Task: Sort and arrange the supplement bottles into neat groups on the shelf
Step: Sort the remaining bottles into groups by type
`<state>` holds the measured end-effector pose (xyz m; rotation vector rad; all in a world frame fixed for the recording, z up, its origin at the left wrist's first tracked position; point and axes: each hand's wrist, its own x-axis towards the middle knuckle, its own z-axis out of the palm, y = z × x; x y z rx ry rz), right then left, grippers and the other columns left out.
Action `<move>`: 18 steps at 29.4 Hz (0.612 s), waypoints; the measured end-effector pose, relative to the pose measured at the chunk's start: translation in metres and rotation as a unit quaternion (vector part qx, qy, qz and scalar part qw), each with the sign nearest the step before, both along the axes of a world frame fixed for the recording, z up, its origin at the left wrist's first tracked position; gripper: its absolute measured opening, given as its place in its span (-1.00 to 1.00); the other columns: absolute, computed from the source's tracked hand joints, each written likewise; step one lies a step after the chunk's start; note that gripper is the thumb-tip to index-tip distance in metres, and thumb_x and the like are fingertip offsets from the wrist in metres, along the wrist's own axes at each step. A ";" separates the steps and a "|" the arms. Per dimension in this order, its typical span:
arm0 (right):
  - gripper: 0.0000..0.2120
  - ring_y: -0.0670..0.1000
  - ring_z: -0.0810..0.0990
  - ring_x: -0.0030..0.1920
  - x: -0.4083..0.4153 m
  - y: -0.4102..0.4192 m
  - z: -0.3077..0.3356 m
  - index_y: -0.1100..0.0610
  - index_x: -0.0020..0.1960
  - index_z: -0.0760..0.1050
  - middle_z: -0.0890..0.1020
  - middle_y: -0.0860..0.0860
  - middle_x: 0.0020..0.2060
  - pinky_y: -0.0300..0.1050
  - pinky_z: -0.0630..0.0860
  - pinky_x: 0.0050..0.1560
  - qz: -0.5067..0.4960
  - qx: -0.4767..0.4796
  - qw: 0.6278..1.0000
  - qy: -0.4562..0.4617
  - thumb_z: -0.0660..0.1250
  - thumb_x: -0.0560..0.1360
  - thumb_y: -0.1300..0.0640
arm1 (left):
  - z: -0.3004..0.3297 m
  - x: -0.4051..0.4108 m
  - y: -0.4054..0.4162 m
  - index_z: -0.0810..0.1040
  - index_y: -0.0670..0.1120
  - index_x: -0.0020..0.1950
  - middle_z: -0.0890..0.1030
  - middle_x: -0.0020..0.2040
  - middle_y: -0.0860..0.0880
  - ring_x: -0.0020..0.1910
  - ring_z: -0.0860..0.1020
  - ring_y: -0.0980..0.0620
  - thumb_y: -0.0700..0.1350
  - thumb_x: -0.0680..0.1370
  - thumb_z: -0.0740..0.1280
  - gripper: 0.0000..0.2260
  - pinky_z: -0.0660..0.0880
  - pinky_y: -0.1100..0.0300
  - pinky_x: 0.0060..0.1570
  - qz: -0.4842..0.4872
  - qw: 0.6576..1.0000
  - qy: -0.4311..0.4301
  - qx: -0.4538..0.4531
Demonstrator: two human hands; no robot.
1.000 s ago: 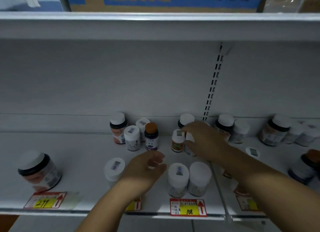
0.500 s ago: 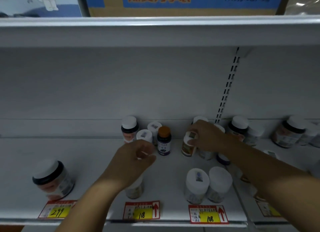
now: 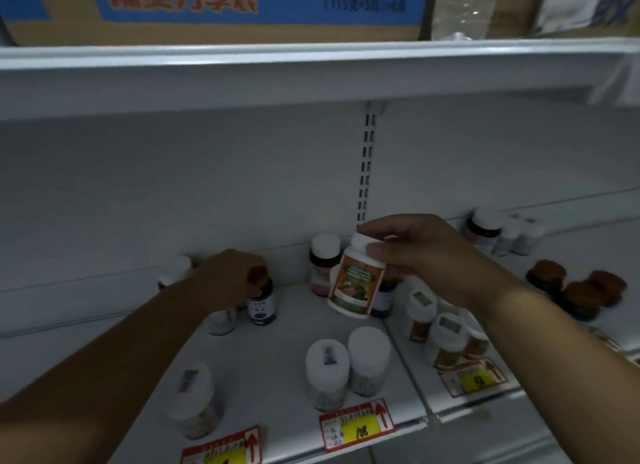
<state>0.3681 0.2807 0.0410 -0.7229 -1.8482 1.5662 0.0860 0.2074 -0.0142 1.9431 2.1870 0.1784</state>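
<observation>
My right hand (image 3: 419, 252) grips a white bottle with an orange and green label (image 3: 355, 283) by its white cap and holds it tilted above the shelf (image 3: 277, 339). My left hand (image 3: 225, 276) reaches to the back and its fingers curl over the orange cap of a dark blue bottle (image 3: 261, 301) that stands on the shelf. A white-capped bottle (image 3: 221, 320) stands just left of it, partly hidden by my left wrist. A dark bottle with a white cap (image 3: 322, 262) stands behind the lifted bottle. Two white-capped bottles (image 3: 346, 366) stand near the front edge.
A further white bottle (image 3: 192, 401) stands front left. On the right shelf section are several orange-labelled bottles (image 3: 440, 335), brown-capped bottles (image 3: 575, 290) and more at the back (image 3: 498, 231). Price tags (image 3: 356, 425) line the front edge. A cardboard box (image 3: 221, 6) sits on the upper shelf.
My right hand has lifted the orange-labelled bottle off the shelf. My left hand moved back from the front bottle to the orange cap. The view shifted left.
</observation>
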 end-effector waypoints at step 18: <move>-0.72 -0.26 0.60 -0.29 0.137 0.084 0.011 0.05 0.05 0.56 0.61 -0.04 -0.08 -0.44 0.47 -0.38 -0.158 0.093 0.981 -0.071 0.40 0.40 0.33 | 0.052 0.066 -0.002 0.57 0.42 -0.22 0.59 -0.14 0.36 -0.10 0.54 0.30 0.23 0.29 0.36 -0.90 0.43 0.16 0.00 0.120 0.937 -0.226 0.238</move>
